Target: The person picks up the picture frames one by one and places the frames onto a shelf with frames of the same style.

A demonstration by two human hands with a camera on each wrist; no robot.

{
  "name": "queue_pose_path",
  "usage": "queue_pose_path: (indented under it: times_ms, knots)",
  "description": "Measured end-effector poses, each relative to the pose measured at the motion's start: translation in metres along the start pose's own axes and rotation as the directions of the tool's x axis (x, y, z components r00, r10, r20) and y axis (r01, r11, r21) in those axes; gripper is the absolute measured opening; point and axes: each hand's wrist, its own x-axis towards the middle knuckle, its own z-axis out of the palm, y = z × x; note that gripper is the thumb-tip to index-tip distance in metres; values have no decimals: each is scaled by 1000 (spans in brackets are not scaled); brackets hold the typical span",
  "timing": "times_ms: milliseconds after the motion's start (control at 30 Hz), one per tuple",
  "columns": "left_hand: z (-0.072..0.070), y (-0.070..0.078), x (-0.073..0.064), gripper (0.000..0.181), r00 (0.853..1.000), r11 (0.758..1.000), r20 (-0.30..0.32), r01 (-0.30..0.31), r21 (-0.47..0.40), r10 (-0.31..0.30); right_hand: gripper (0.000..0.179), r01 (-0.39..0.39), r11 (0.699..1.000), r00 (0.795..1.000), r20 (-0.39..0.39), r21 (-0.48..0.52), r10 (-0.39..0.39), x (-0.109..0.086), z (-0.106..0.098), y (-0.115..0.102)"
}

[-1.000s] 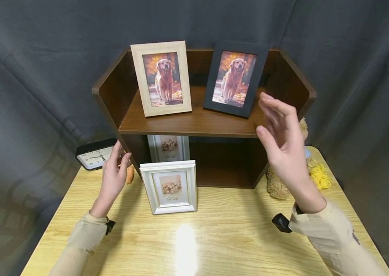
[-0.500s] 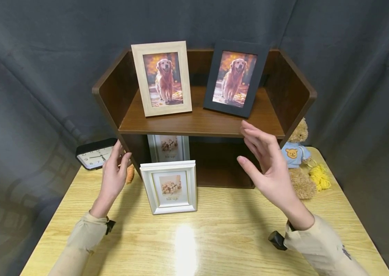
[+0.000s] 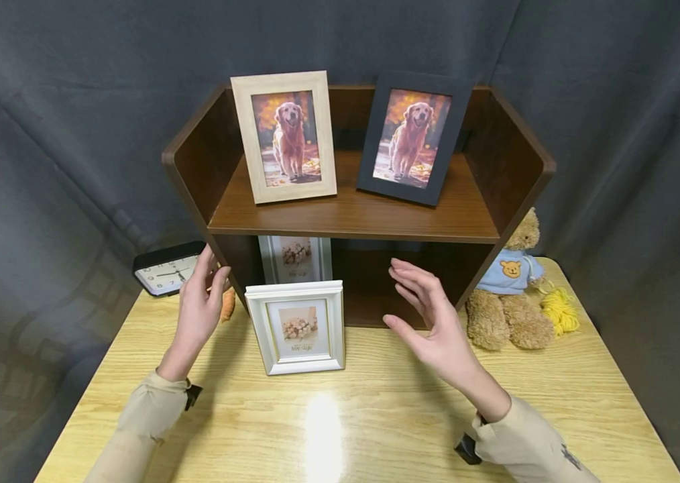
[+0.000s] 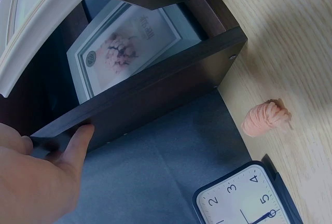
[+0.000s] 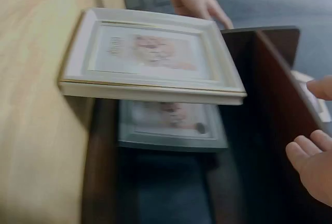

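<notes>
My left hand (image 3: 200,302) grips the left side panel of a brown two-tier shelf (image 3: 346,221); in the left wrist view a finger (image 4: 80,143) presses the panel's outer face. My right hand (image 3: 430,325) holds nothing, thumb and fingers spread apart, before the lower compartment. Left of it a white picture frame (image 3: 335,355) stands on the table at the shelf's front. Behind that, a grey-blue picture frame (image 5: 174,142) is inside the lower compartment, partly hidden. On the upper tier a cream picture frame (image 3: 284,194) and a black picture frame (image 3: 397,191) lean back, both with dog photos.
A black alarm clock (image 3: 161,276) and a small orange yarn bundle (image 4: 264,119) lie left of the shelf. To its right sit a teddy bear (image 3: 499,272) in blue and yellow yarn (image 3: 559,310). Dark curtain (image 3: 104,100) surrounds the wooden table (image 3: 388,422).
My right hand has come down and left from beside the black frame to in front of the lower compartment, uncovering the teddy bear. The left hand stays on the panel.
</notes>
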Motion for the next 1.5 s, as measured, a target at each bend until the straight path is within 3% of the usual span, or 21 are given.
queue_pose_path:
  times_ms: [133, 600, 1000, 1500]
  knots:
    - [0, 1, 0, 64, 1000, 1000, 4, 5, -2, -5, 74, -37, 999, 998, 42, -29, 38, -9, 7, 16]
    - [-1, 2, 1, 64, 1000, 1000, 10, 15, 16, -15, 73, -55, 998, 984, 169, -7, 55, -28, 28, 56]
    - [1, 2, 0, 61, 1000, 1000, -3, 18, 14, -18, 69, -140, 990, 966, 221, -3, 137, -31, 38, 73]
    - [1, -1, 0, 63, 1000, 999, -8, -10, 50, 11, 68, -145, 988, 951, 270, -48, 153, -29, 48, 87]
